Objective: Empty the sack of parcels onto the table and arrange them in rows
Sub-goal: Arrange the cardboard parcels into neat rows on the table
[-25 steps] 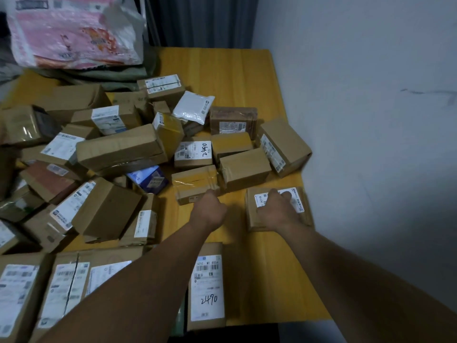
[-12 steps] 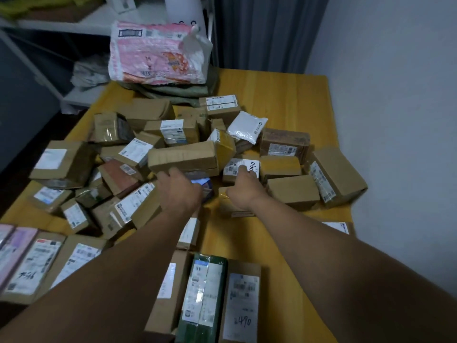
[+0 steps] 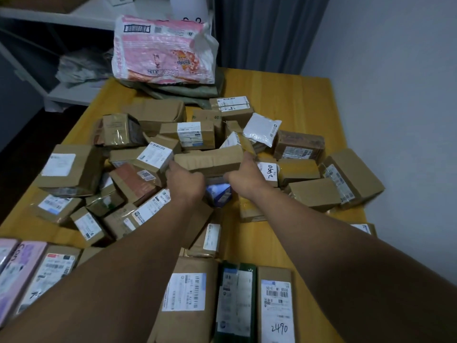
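Observation:
A heap of several brown cardboard parcels covers the middle of the yellow wooden table [image 3: 284, 95]. My left hand [image 3: 184, 180] and my right hand [image 3: 243, 175] grip the two ends of a long brown box [image 3: 209, 160] in the centre of the heap, fingers curled under it. A small blue box [image 3: 218, 194] lies just below it, between my wrists. A row of flat parcels lies along the near edge, among them a green one [image 3: 235, 300] and a box marked 2490 [image 3: 277, 305]. The pink-and-white sack [image 3: 163, 50] lies at the table's far end on folded green fabric.
A white padded mailer [image 3: 262, 128] rests on top of the heap at the right. A grey wall runs along the table's right side, dark curtains hang behind it, and white shelving [image 3: 61, 90] stands at the far left. Bare tabletop shows at the far right corner.
My right hand left the labelled box at the table's right edge. Both hands moved forward into the heap and took hold of the long brown box. The view shifted left and up.

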{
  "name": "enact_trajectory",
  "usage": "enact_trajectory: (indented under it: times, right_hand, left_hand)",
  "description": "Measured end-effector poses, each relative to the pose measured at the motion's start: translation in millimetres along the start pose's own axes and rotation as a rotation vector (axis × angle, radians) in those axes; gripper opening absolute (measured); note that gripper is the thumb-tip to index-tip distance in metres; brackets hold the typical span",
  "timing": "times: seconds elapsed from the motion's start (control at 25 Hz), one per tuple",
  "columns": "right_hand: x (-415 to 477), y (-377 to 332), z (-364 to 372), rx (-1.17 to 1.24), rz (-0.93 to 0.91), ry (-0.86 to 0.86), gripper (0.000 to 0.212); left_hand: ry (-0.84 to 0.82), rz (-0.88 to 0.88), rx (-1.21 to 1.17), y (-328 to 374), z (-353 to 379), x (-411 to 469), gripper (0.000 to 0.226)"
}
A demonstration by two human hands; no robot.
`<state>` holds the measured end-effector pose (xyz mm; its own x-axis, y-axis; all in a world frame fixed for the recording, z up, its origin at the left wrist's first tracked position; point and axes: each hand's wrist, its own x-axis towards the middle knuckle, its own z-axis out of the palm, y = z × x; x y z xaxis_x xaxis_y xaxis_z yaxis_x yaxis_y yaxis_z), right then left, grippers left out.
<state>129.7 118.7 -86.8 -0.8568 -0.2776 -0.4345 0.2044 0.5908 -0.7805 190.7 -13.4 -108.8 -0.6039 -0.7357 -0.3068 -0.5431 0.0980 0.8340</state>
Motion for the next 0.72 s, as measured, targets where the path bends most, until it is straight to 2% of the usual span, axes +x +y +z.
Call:
enact_trajectory:
  times: [0.2,0.36,0.4,0.44,0.56,0.72]
  right_hand:
    - [-8.9,-8.3,1.3,0.153,0.056,0.218,0.078]
    - [-25.9,-8.4,-10.6,0.214,0.17,0.44,0.084]
    - [-32.5,-4.9,-14.1,0.267,0.202,0.471,0.086]
    - [-39.7,0.1,-17.3,0.345,0.212,0.494,0.082]
    - [-59.5,20.3,-25.3,0.515,0.179,0.515,0.05]
    - [-97.6,46.8,-43.0,0.672,0.111,0.53,0.032]
  left_hand:
    - [0.017,-0.124,-0.061,7.1,-10.9,-3.1,0.07]
    - [0.019,-0.18,-0.364,16.2,-13.1,-18.3,0.035]
    - [0.006,-0.193,-0.414,16.3,-11.4,-23.1,0.034]
    - [-0.029,-0.206,-0.438,17.9,-11.9,-32.4,0.037]
    - [-0.195,-0.324,-0.587,13.3,-9.1,-58.7,0.054]
    - [-0.338,-0.353,-0.694,-7.8,0.5,-107.1,0.049]
